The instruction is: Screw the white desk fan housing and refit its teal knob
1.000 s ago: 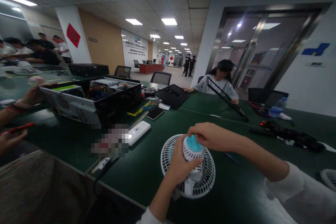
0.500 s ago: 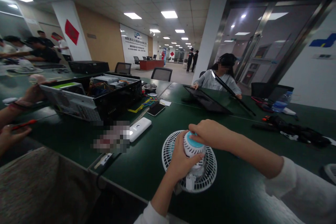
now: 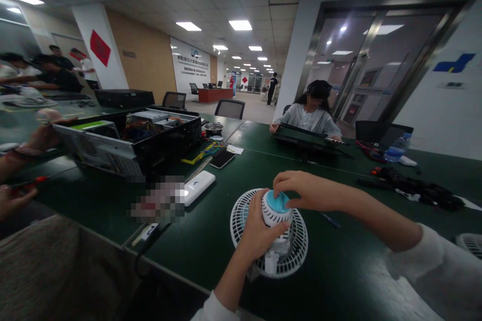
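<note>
A small white fan lies grille-down on the dark green table (image 3: 339,281), its round grille (image 3: 298,251) showing under my hands. My left hand (image 3: 259,233) is wrapped round the white motor housing (image 3: 276,215) at the back of the fan. My right hand (image 3: 305,191) reaches in from the right, fingers curled and pinching at the blue cap (image 3: 277,201) on top of the housing. A blue pen (image 3: 330,219) lies on the table just right of the fan.
An open computer case (image 3: 150,143) stands at the left with another person's hands (image 3: 41,135) on it. A white box (image 3: 198,186) and a phone (image 3: 222,159) lie between. Across the table a seated person (image 3: 311,115) handles a flat monitor (image 3: 312,138). Cables and tools (image 3: 414,188) lie at the right.
My right hand has shifted its fingertips on the blue cap, more of which shows now. The person across the table has lowered the monitor panel flat. My left hand keeps its hold.
</note>
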`<state>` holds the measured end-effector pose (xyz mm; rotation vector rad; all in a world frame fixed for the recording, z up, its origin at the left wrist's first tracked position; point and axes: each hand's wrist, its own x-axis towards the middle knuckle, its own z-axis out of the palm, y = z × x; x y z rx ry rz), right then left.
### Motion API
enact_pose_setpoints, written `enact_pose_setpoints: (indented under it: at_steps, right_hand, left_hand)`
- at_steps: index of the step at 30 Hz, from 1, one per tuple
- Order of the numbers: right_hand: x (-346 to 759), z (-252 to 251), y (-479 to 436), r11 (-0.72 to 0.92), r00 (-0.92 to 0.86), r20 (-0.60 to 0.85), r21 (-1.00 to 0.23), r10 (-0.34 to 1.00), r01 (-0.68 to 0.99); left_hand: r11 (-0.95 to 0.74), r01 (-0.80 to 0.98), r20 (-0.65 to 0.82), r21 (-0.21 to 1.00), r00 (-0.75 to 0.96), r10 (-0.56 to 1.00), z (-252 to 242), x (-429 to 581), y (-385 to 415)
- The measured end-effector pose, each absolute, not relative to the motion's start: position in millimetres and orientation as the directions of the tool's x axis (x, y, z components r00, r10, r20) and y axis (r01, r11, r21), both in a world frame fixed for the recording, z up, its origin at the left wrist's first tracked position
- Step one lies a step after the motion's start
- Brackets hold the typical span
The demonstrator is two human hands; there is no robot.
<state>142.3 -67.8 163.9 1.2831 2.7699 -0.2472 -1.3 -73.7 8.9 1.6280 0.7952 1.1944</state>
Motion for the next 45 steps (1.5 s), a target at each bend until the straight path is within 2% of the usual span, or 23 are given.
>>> enact_pose_setpoints:
  at_steps: [12,19,23,30,34,38,40,42,45]
  right_hand:
    - [125.5,165.7,-69.9,0.619,-0.585,-0.222,0.135,0.78,0.773]
    - [112.4,160.5,-72.7,0.508,-0.472,-0.199,0.211,0.859,0.835]
    - [107.7,149.5,-76.6,0.368,-0.354,-0.107,0.193,0.929,0.91]
    - [101.1,136.4,-73.9,0.138,-0.136,-0.054,0.045,0.989,0.989]
    - [113.3,148.1,-75.7,0.237,-0.241,-0.112,-0.05,0.964,0.97]
    - [133.5,159.5,-77.2,0.494,-0.507,-0.115,-0.125,0.854,0.86]
    - [140.7,158.9,-74.8,0.569,-0.587,-0.101,-0.16,0.804,0.807]
    - [144.0,155.0,-71.3,0.588,-0.607,-0.084,-0.173,0.79,0.79]
    - [140.9,147.8,-68.5,0.599,-0.607,-0.045,-0.121,0.793,0.792]
  left_hand:
    - [-0.355,-0.045,0.351,0.934,0.302,0.886,4.5,1.2,-72.8]
    - [-0.353,-0.052,0.352,0.934,0.285,0.891,3.5,2.0,-72.7]
    - [-0.375,-0.041,0.372,0.926,0.271,0.888,5.0,3.1,-73.4]
    - [-0.376,-0.041,0.372,0.926,0.282,0.884,7.5,1.3,-74.3]
    - [-0.373,-0.024,0.364,0.927,0.29,0.885,8.6,0.4,-74.8]
    - [-0.362,-0.01,0.348,0.932,0.303,0.887,8.1,0.0,-74.3]
    - [-0.363,-0.021,0.351,0.932,0.312,0.883,7.3,-0.3,-73.5]
    - [-0.362,-0.03,0.352,0.932,0.32,0.88,6.8,-1.1,-72.5]
    - [-0.358,-0.032,0.348,0.933,0.33,0.878,7.1,-2.9,-70.9]
